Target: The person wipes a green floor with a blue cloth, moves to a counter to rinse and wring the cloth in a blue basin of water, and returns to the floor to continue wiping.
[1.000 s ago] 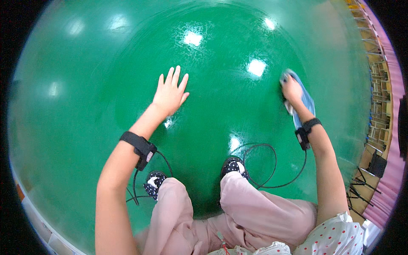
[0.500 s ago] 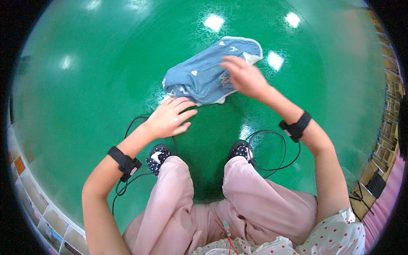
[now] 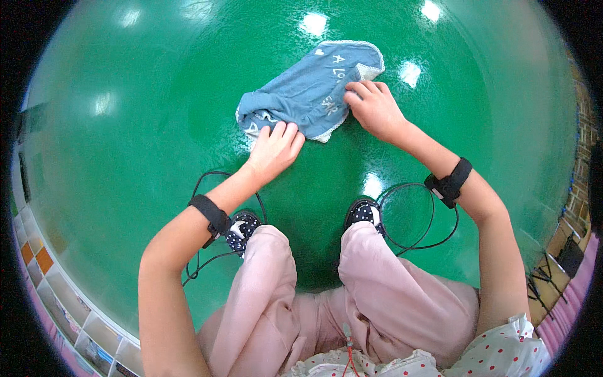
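Note:
A blue cloth (image 3: 292, 88) with white scalloped trim, white lettering and a small heart lies crumpled on the floor in front of me. One corner at its right is folded over and shows a pale underside. My left hand (image 3: 276, 149) is at the near left edge, its fingers curled down onto the fabric. At the right edge, beside the folded corner, my right hand (image 3: 378, 112) pinches the cloth with bent fingers. The fingertips of both hands are partly hidden.
The glossy green floor (image 3: 176, 125) reflects ceiling lights. Black cables (image 3: 433, 245) loop beside my shoes (image 3: 363, 213) from the black wrist straps (image 3: 449, 182). White shelving compartments (image 3: 100, 333) stand at the lower left, and a black stand (image 3: 543, 276) at the lower right.
My left hand has moved forward and right, and its spread fingers have curled onto the cloth's edge. My right hand has shifted slightly right and closed at the right edge.

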Motion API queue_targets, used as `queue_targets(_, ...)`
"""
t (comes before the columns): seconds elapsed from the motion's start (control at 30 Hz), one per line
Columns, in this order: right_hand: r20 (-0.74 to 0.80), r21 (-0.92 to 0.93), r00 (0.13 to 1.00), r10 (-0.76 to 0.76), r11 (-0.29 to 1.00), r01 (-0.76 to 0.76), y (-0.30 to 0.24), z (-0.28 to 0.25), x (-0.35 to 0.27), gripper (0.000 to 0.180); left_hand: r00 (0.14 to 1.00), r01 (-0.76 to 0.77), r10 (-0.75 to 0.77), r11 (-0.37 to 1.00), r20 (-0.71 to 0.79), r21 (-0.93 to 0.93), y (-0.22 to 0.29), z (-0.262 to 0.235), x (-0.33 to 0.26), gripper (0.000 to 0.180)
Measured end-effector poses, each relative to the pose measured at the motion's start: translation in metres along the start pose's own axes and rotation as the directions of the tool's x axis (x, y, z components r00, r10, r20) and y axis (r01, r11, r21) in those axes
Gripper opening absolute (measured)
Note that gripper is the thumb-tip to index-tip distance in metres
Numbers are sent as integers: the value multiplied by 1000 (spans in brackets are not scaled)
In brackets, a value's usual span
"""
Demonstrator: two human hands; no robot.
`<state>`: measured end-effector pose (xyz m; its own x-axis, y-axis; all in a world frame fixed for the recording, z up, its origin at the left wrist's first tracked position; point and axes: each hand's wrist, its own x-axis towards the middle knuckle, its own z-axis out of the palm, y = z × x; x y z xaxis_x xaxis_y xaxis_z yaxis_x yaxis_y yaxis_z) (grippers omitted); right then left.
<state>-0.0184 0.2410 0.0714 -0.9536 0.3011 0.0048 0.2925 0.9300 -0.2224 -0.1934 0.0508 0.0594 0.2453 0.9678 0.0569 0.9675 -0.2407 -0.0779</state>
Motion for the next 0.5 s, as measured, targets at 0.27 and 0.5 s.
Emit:
queue_targets(0.27,305,804,837,454,348,-482,21,-60,7,22,955,287,-274,949,-111,128,-68,-30,26,25)
queue_targets(0.5,349,714,868,354,500,-491,47,-82,10,23,929,318,-347,926,130,201,-142,-60,-34,34)
